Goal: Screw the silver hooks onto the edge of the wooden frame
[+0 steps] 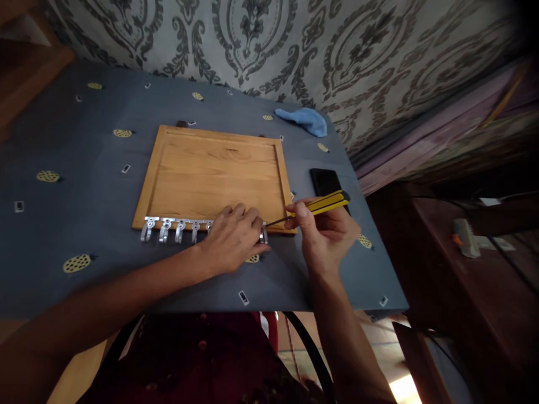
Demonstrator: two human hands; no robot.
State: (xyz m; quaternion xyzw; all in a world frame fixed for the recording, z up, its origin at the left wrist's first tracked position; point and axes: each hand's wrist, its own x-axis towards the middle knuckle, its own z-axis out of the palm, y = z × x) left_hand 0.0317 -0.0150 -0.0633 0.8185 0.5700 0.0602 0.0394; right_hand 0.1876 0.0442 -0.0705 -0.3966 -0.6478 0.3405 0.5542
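- Left hand (233, 238): I see it palm-down, fingers curled over the right end of the hook rail (177, 227), holding it at the board's near edge.
- Right hand (326, 235): closed on the yellow-and-black handle of the screwdriver (324, 203). Its thin shaft points left to the rail.
- Hook rail: a bright metal strip with a row of hooks. I judge it stiff, light and slippery, best pinned flat from above.
- Wooden board (210, 168): a pale framed panel lying flat on the bench (84, 224).
- Beyond: black phone (326, 180), then blue cloth (304, 119).

The screwdriver (324, 203) is yellow-and-black, the board (214, 168) honey-brown, the hooks (172, 229) silver, the tablecloth (84, 213) grey-blue with yellow pineapples.
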